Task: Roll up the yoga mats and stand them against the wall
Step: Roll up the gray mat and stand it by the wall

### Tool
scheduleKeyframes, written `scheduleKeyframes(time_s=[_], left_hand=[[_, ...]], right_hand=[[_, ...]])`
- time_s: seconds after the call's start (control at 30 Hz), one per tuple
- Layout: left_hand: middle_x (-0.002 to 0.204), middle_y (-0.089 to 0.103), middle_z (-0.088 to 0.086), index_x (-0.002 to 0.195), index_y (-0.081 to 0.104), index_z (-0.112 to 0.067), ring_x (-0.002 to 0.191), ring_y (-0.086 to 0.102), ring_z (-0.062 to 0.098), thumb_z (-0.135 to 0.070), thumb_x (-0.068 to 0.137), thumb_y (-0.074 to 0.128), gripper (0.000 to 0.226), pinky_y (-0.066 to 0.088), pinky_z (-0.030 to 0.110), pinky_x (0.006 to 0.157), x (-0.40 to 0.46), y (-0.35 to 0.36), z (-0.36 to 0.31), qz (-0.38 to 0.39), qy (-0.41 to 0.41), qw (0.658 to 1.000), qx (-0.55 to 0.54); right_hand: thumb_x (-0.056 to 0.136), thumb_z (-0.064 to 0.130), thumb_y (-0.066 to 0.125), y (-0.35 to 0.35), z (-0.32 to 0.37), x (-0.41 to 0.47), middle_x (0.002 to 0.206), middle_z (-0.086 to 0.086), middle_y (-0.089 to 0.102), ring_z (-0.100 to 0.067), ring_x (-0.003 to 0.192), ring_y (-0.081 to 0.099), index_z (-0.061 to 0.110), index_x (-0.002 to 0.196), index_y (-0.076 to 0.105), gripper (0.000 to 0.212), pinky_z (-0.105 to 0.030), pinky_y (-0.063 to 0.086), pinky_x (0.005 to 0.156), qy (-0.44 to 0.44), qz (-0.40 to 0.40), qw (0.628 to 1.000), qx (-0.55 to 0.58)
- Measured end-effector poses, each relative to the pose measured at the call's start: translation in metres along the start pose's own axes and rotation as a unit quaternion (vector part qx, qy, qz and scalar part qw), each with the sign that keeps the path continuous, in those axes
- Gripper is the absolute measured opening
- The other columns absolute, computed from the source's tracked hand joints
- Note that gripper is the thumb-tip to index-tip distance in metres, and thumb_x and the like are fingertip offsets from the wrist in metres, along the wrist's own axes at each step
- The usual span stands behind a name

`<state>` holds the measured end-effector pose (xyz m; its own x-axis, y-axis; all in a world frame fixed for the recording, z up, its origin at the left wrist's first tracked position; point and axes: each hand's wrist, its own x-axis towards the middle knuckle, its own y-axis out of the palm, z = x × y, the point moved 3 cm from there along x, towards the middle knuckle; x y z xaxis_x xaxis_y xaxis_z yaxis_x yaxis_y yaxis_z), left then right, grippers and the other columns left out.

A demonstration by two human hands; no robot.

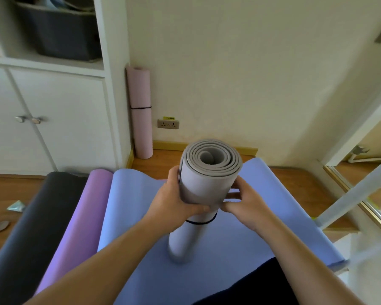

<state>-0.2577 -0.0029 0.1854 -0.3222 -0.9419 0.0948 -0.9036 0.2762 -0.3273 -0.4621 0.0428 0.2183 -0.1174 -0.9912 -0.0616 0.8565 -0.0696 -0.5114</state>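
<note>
Here, grey mat [209,179]: rolled tight, held upright above the blue mat [240,243], a dark band [201,223] around its middle.
Left hand [174,203]: fingers and thumb curled round the roll's left side.
Right hand [243,202]: fingers pinch the roll's lower right edge.
Pink mat [140,115]: rolled, banded, standing against the wall [240,62] beside the white cabinet [59,115].
Floor: blue, purple mat [79,216] and black mat [29,234] lie unrolled side by side.

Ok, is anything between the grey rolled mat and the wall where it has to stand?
Nothing visible. The grey mat is held upright; beyond it lie the blue mat and bare floor up to the wall, right of the pink roll.
</note>
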Motion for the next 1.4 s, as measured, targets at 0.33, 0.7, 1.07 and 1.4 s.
scheduleKeyframes(time_s=[0.33, 0.7, 1.07, 1.4], left_hand=[[0.129, 0.061, -0.015, 0.140, 0.043, -0.042, 0.116, 0.062, 0.010, -0.052, 0.054, 0.094, 0.101, 0.058, 0.041, 0.096, 0.091, -0.060, -0.034, -0.056, 0.039, 0.998, 0.003], [0.133, 0.060, -0.016, 0.154, 0.037, -0.039, 0.123, 0.060, 0.011, -0.037, 0.073, 0.095, 0.100, 0.055, 0.042, 0.105, 0.284, -0.148, -0.003, -0.062, 0.039, 0.997, -0.003], [0.140, 0.058, -0.004, 0.161, 0.029, -0.033, 0.124, 0.061, 0.019, -0.038, 0.072, 0.095, 0.111, 0.059, 0.043, 0.101, 0.474, -0.179, 0.104, -0.090, -0.028, 0.994, -0.059], [0.138, 0.065, -0.006, 0.158, 0.037, -0.030, 0.123, 0.066, 0.020, -0.013, 0.067, 0.089, 0.107, 0.058, 0.049, 0.102, 0.552, -0.184, 0.149, -0.090, -0.048, 0.984, -0.147]], right_hand=[[0.062, 0.047, 0.095, -0.013, 0.123, 0.080, 0.146, 0.014, 0.055, -0.013, 0.131, 0.057, 0.057, 0.154, 0.027, 0.115, -0.044, 0.053, 0.105, -0.191, -0.107, 0.973, -0.071], [0.070, 0.032, 0.095, 0.034, 0.149, 0.302, 0.121, 0.005, 0.064, -0.015, 0.106, 0.061, 0.044, 0.118, 0.051, 0.066, -0.014, 0.041, 0.074, -0.252, -0.155, 0.950, -0.104], [0.068, 0.028, 0.096, 0.087, 0.117, 0.529, 0.124, 0.002, 0.062, -0.016, 0.106, 0.059, 0.041, 0.115, 0.050, 0.066, -0.009, 0.036, 0.069, -0.250, -0.128, 0.951, -0.127], [0.077, 0.024, 0.093, 0.113, 0.106, 0.626, 0.134, -0.007, 0.055, -0.022, 0.115, 0.057, 0.030, 0.128, 0.053, 0.066, -0.014, 0.041, 0.079, -0.224, -0.124, 0.961, -0.107]])
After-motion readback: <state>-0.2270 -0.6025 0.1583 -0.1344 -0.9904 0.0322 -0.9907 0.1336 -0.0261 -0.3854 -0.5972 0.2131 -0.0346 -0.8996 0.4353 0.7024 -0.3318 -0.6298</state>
